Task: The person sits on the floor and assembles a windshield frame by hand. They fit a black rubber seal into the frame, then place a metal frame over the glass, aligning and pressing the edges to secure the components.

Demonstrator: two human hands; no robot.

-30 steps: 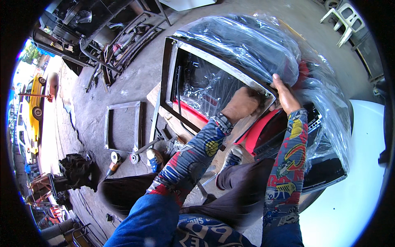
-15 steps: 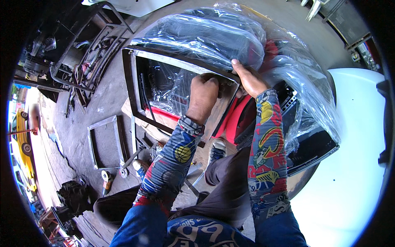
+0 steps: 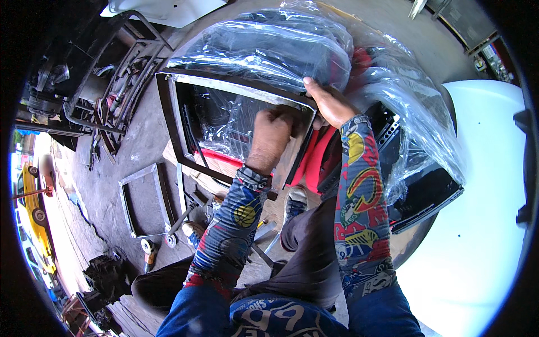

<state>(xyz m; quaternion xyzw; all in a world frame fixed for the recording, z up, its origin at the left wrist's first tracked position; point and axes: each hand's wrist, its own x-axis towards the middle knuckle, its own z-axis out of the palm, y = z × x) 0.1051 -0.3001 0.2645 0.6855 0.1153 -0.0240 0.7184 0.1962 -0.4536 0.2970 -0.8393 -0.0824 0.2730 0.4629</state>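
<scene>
A rectangular metal frame (image 3: 167,121), dark on its outer sides with bare bright metal along its inner edge, stands tilted in front of me. My right hand (image 3: 332,105) grips its upper right corner, thumb raised above the edge and other fingers partly hidden behind. Inside the opening, close to that same corner, my left hand (image 3: 272,133) is closed with its knuckles up. Whatever its fingers hold is hidden from view. Behind the frame lie seats (image 3: 269,48) wrapped in clear plastic, with red parts showing beneath.
A second bare metal frame (image 3: 124,196) lies on the floor at left, with an angle grinder (image 3: 149,253) beside it. A metal rack (image 3: 120,84) holding scrap stands far left. A large white panel (image 3: 477,168) is at right. My shoe (image 3: 295,202) is below the frame.
The frame and both hands sit slightly further left in the picture, along with a small shift of the whole view. Both hands keep their places at the corner.
</scene>
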